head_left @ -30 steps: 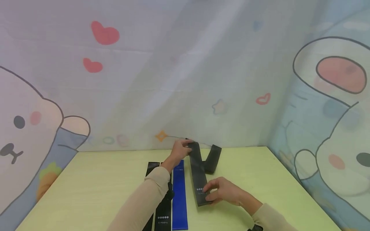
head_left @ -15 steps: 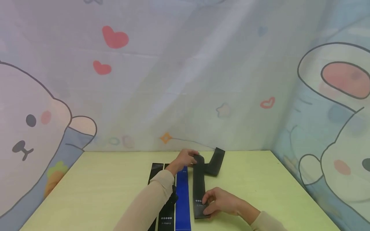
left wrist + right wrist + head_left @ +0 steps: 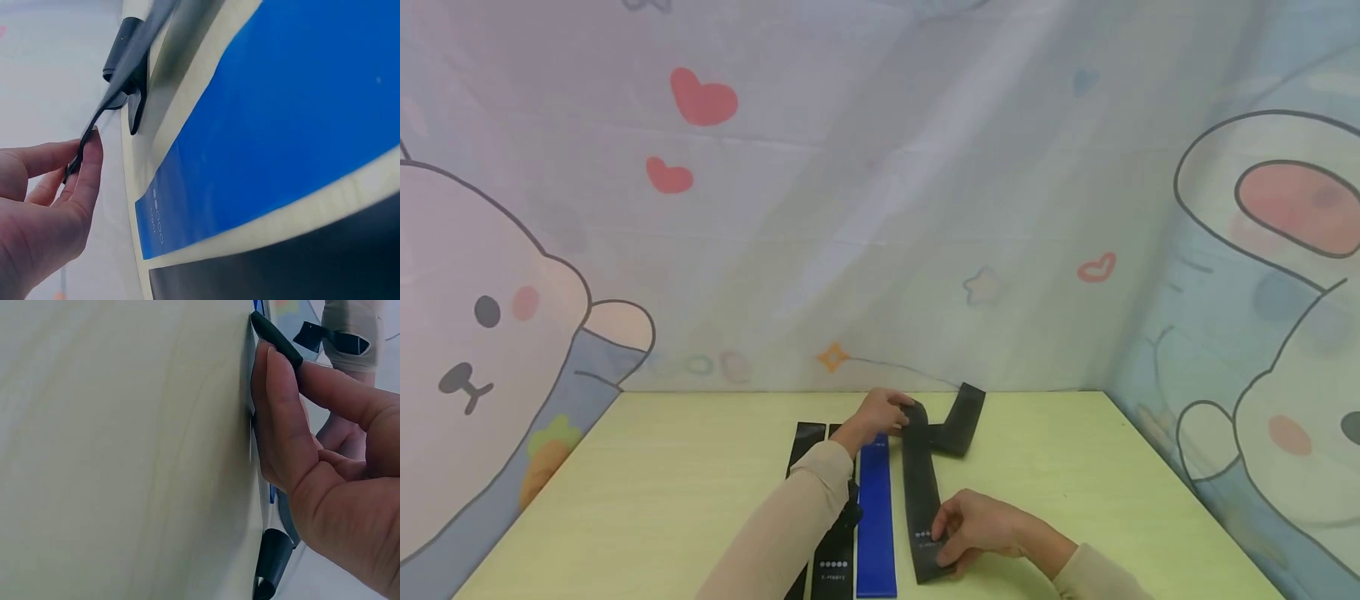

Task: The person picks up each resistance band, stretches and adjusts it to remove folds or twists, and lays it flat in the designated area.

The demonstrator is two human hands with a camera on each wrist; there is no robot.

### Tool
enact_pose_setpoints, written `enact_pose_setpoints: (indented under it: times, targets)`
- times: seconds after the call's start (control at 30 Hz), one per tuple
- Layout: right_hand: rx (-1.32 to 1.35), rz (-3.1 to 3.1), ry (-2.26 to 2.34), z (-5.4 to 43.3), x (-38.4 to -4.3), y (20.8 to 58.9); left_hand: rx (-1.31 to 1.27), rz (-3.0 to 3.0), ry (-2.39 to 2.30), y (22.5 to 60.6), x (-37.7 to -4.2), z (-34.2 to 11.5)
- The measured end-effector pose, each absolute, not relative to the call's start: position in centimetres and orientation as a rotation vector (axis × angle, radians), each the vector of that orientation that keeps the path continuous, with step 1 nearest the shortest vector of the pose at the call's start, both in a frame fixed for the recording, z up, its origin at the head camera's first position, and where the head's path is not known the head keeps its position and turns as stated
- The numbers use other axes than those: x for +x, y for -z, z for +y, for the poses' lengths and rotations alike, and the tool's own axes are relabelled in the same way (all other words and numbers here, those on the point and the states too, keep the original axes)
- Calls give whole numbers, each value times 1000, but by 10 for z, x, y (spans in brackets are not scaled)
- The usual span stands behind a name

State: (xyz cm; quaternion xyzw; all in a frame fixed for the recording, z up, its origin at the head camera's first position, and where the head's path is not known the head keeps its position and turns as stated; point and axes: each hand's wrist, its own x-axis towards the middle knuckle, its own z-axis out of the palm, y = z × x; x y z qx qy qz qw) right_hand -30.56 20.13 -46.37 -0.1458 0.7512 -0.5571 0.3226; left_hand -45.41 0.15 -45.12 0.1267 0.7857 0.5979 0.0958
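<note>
A black flat resistance band point(image 3: 919, 483) with a row of pale dots near one end is held between both hands. My left hand point(image 3: 880, 414) pinches its far end; in the left wrist view, the thumb and fingers of that hand point(image 3: 53, 212) grip the band's edge. At the near end, my right hand point(image 3: 985, 529) pinches the corner. The right wrist view shows this hand point(image 3: 337, 462) low beside the tabletop with the band's dark end point(image 3: 277, 340) at its fingertips. A blue resistance band point(image 3: 877, 517) lies flat just left of the held one.
Two more black bands lie left of the blue one: one marked X-Heavy point(image 3: 832, 550), the other at the outer left point(image 3: 808, 435), both partly behind my left arm. A bent black band piece point(image 3: 962, 421) sits behind, right of the held band. A printed cloth point(image 3: 775, 208) backs the table.
Both hands have brought the black band lower and nearer to me, beside the blue one. In the last half second its near end has swung slightly right. The head view has shifted a little.
</note>
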Motion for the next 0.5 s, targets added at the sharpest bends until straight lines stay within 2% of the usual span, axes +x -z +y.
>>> enact_pose_setpoints:
  times: [0.5]
  targets:
    - [-475, 2065, 1284, 189, -301, 458, 406, 2573, -1594, 467, -462, 1]
